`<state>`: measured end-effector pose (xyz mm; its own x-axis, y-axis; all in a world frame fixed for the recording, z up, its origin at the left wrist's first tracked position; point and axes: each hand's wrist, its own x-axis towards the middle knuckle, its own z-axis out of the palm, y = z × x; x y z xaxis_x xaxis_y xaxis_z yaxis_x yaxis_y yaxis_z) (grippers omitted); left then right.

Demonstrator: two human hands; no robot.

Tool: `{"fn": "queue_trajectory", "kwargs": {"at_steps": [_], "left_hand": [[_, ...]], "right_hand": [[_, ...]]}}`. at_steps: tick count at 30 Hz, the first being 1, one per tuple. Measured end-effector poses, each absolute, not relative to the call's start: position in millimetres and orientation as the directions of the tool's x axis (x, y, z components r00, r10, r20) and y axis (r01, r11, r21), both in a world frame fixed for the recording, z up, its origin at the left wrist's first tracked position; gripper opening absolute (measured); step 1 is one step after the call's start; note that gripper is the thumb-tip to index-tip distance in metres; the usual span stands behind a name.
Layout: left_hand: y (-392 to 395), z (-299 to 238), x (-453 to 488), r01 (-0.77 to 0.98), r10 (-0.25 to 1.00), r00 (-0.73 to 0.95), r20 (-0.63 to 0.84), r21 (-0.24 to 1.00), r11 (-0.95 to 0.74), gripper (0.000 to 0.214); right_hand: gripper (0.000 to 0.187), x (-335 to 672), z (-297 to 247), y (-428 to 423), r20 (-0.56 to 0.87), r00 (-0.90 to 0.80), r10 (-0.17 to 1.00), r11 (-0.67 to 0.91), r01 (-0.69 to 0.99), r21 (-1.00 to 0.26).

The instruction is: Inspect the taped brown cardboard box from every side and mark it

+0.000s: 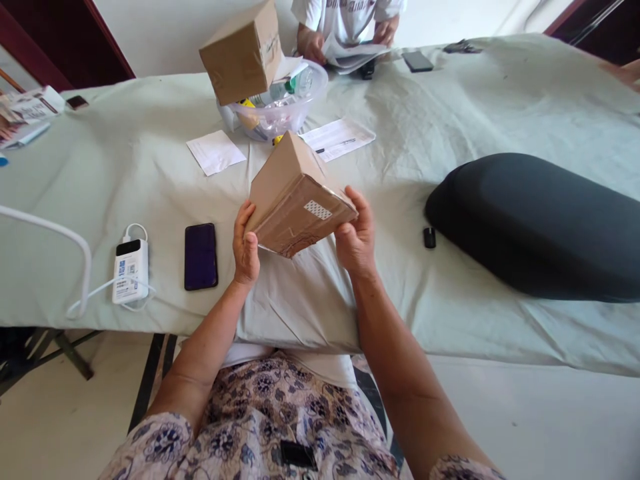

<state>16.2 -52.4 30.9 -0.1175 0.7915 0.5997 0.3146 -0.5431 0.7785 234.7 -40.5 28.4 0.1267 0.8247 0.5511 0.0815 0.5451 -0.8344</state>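
A taped brown cardboard box [295,193] with a small white label is held up over the near edge of the table [125,173], tilted with one corner pointing away. My left hand [246,247] grips its left lower corner, fingers closed on it. Its right lower edge rests in my right hand [356,233], whose fingers curl round that edge.
A dark phone [201,256] and a white power bank [131,270] with cable lie to the left. A large black case [540,223] fills the right. Further back stand a clear plastic bowl [280,107], a second cardboard box [243,53], paper sheets [215,151], and another person's hands [313,43].
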Motion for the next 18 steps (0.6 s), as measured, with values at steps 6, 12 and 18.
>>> {"fn": "queue_trajectory", "kwargs": {"at_steps": [6, 12, 18], "left_hand": [[-47, 21, 14, 0.188, 0.838, -0.184, 0.514, 0.855, -0.484, 0.074], [-45, 22, 16, 0.132, 0.870, -0.208, 0.446, 0.894, -0.427, 0.076], [-46, 31, 25, -0.283, 0.954, -0.188, 0.234, 0.917, -0.281, 0.080]], "right_hand": [[0.111, 213, 23, -43, 0.575, 0.026, 0.818, 0.571, 0.087, -0.816], [0.119, 205, 8, -44, 0.584, -0.016, 0.812, 0.570, 0.239, -0.786], [0.112, 200, 12, -52, 0.643, -0.075, 0.762, 0.618, 0.382, -0.687]]}}
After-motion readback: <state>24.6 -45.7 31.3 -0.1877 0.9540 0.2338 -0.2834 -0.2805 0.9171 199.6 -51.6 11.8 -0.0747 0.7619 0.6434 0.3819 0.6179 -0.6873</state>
